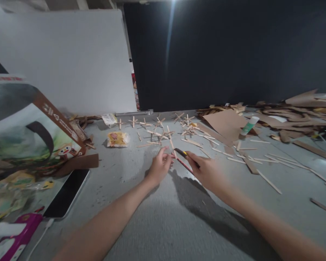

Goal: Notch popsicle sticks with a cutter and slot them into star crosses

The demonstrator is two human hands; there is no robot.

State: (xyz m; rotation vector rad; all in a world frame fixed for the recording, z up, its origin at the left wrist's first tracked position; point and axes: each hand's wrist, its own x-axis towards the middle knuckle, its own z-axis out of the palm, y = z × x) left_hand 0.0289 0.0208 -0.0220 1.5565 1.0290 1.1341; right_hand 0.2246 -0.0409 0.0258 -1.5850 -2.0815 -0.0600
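My left hand [160, 166] is closed, its fingertips at the lower end of a thin pale wooden stick [171, 143] that slants up and away from me. My right hand [206, 172] grips a black and yellow utility knife [180, 152], whose front end lies beside the stick, close to my left fingertips. A thin red strip [184, 165] runs below the knife towards my right hand; I cannot tell what it is. Just beyond both hands stand several small crossed-stick pieces [159, 135], with loose sticks [192, 143] around them.
Cut strips [268, 181] and a green-white glue stick [250, 125] lie to the right, before brown cardboard [222, 125]. A wrapped snack [117, 139] sits left of centre. A phone [67, 194], a purple object [24, 232] and a large printed bag [38, 123] occupy the left.
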